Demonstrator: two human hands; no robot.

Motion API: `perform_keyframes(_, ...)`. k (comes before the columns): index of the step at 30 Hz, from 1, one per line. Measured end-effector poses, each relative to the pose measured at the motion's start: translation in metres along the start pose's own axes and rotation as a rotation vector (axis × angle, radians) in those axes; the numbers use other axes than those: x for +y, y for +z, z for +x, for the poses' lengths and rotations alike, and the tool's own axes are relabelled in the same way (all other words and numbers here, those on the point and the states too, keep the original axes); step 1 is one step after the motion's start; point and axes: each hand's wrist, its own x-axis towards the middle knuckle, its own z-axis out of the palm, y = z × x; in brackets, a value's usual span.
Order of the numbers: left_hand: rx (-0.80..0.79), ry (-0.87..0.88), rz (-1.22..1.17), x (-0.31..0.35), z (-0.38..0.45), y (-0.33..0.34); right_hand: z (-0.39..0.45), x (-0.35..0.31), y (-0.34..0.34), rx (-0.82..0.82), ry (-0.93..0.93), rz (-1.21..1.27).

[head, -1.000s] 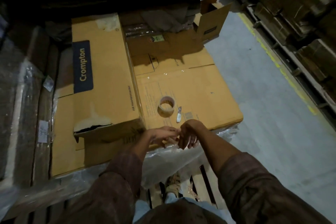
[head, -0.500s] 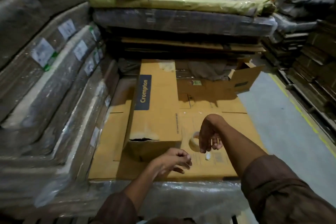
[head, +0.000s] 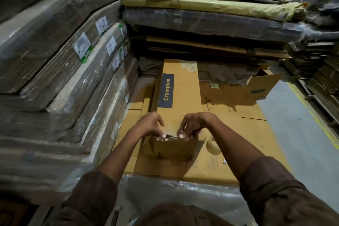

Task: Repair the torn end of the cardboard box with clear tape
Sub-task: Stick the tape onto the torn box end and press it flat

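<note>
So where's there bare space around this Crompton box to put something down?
Free: the flat cardboard sheet right of the Crompton box, beyond the tape roll, up to the open carton. Crowded: wrapped stacks press close on the left, and both hands, left hand and right hand, cover the box's near end.

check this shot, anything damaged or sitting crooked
Yes. The near end of the long cardboard box is torn along its top edge, where both hands, left and right, work. Behind it, a small box sits tilted with a flap open.
</note>
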Motion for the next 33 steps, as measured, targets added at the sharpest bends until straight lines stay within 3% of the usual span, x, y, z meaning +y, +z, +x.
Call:
perform_keyframes(8, 0.157, -0.018, 0.143, -0.025, -0.01, 0.013, 0.01, 0.002, 0.036, 0.297, -0.107, 0.045)
perform_keyframes(15, 0.275, 0.06, 0.274, -0.03, -0.011, 0.021, 0.023, 0.009, 0.055, 0.483, -0.109, -0.074)
perform_keyframes(33, 0.304, 0.273, 0.561, -0.04, -0.014, 0.035, 0.02, 0.004, 0.058, 0.59, -0.062, -0.282)
